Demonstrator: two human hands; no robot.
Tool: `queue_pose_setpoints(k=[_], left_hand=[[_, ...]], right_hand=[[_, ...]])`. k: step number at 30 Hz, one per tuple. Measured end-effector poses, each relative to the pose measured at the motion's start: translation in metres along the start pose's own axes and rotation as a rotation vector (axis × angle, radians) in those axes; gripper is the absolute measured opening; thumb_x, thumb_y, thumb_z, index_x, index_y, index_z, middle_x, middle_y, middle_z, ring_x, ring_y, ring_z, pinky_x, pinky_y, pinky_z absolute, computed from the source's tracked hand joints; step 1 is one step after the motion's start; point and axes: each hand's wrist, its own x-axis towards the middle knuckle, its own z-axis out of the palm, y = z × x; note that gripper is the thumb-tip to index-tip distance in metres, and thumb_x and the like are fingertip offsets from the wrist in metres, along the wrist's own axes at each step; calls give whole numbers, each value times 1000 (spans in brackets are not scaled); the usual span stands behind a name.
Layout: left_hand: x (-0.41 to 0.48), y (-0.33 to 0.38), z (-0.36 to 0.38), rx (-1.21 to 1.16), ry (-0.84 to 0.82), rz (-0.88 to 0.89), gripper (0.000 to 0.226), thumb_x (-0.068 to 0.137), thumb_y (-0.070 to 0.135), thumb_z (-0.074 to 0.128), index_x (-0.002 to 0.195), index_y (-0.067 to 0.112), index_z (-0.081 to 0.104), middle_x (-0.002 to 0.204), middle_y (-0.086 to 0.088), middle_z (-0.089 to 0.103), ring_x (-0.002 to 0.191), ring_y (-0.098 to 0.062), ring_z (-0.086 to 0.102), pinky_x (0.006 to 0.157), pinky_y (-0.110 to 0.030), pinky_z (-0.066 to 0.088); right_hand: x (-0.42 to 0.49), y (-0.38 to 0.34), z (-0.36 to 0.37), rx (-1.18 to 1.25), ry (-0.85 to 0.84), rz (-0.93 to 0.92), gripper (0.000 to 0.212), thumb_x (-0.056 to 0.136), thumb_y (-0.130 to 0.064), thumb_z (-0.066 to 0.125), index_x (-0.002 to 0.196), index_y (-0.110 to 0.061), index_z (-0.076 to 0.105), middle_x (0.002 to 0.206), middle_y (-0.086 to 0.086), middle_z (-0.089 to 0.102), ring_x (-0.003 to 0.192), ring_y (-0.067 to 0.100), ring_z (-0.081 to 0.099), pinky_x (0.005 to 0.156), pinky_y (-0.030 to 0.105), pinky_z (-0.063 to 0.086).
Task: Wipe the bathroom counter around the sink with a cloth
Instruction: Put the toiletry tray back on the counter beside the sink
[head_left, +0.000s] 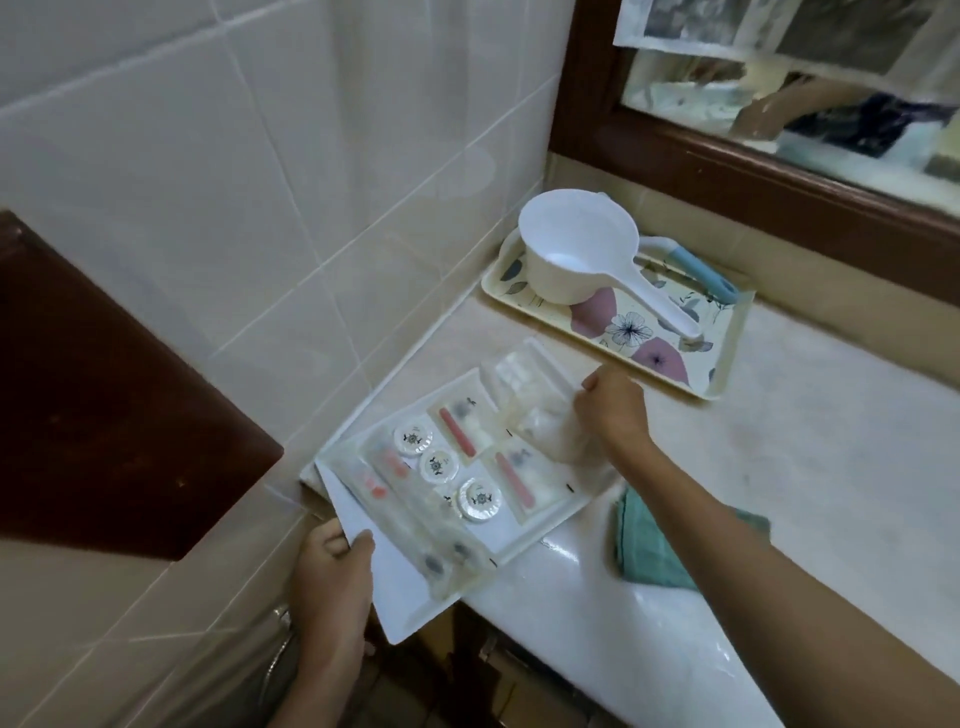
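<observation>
A white tray of wrapped toiletries and round soaps sits at the counter's left end, partly past the front edge. My left hand grips its near corner. My right hand is closed on the tray's far right side, among clear plastic packets. A teal cloth lies crumpled on the beige marble counter, under my right forearm and touched by neither hand. The sink is out of view.
A floral tray at the back holds a white plastic dipper and a blue-handled item. Tiled wall stands to the left, and a wood-framed mirror hangs above the counter. A dark wooden panel is at left.
</observation>
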Motion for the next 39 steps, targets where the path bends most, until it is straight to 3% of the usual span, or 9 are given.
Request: queue_pose_setpoints(k=[3, 8, 13, 16, 22, 27, 31, 35, 39], left_hand=[[-9, 10, -2, 41, -42, 48, 9, 86, 12, 63, 92, 18, 64, 82, -1, 68, 78, -24, 65, 68, -36, 51], [-35, 37, 12, 158, -130, 158, 11, 85, 12, 64, 92, 20, 60, 77, 5, 60, 71, -21, 56, 61, -32, 37], [-85, 58, 43, 273, -271, 350, 12, 85, 15, 64, 92, 24, 61, 77, 6, 60, 72, -15, 56, 65, -32, 40], [-126, 61, 70, 348, -376, 454, 10, 84, 20, 65, 91, 26, 63, 79, 4, 63, 78, -21, 59, 74, -37, 46], [-239, 38, 135, 432, -591, 612, 12, 85, 21, 65, 92, 29, 62, 80, 6, 63, 75, -15, 56, 70, -34, 38], [-345, 4, 186, 455, -734, 682, 21, 81, 19, 66, 82, 37, 58, 79, 8, 63, 74, -9, 56, 67, -35, 38], [-423, -22, 218, 484, -851, 735, 19, 82, 16, 65, 90, 32, 60, 78, 8, 63, 76, -3, 54, 62, -29, 36], [-490, -46, 247, 509, -946, 753, 18, 80, 15, 64, 86, 32, 64, 75, 7, 65, 77, -9, 58, 66, -33, 39], [-540, -59, 283, 540, -989, 782, 18, 79, 16, 64, 87, 31, 66, 77, 10, 66, 83, -18, 60, 80, -39, 45]], right_hand=[[-33, 25, -27, 101, 41, 161, 21, 83, -2, 45, 97, -2, 59, 94, 7, 58, 86, 25, 49, 69, 30, 38], [-100, 87, -66, 257, 211, 366, 13, 78, -9, 48, 84, -9, 59, 84, 3, 62, 83, 28, 57, 62, 32, 41], [-169, 160, -105, 496, 380, 547, 4, 75, -6, 52, 73, -6, 56, 73, 7, 58, 68, 28, 53, 62, 34, 41], [-214, 204, -135, 619, 465, 636, 4, 79, -6, 56, 79, -4, 60, 77, 11, 60, 69, 31, 55, 62, 36, 44], [-310, 304, -197, 770, 647, 770, 9, 81, -8, 55, 86, -7, 61, 86, 14, 61, 74, 30, 56, 65, 37, 44], [-388, 387, -246, 848, 795, 873, 10, 85, -5, 52, 91, -1, 59, 88, 17, 59, 78, 29, 54, 68, 37, 44], [-444, 441, -281, 894, 905, 924, 12, 85, -2, 50, 94, 3, 58, 88, 17, 56, 76, 28, 52, 65, 34, 41], [-484, 487, -314, 869, 1005, 972, 13, 85, -1, 50, 93, 2, 59, 86, 13, 58, 73, 26, 52, 59, 30, 40], [-508, 531, -338, 874, 1104, 1043, 11, 85, -2, 52, 91, -1, 61, 84, 12, 60, 70, 25, 54, 56, 29, 41]])
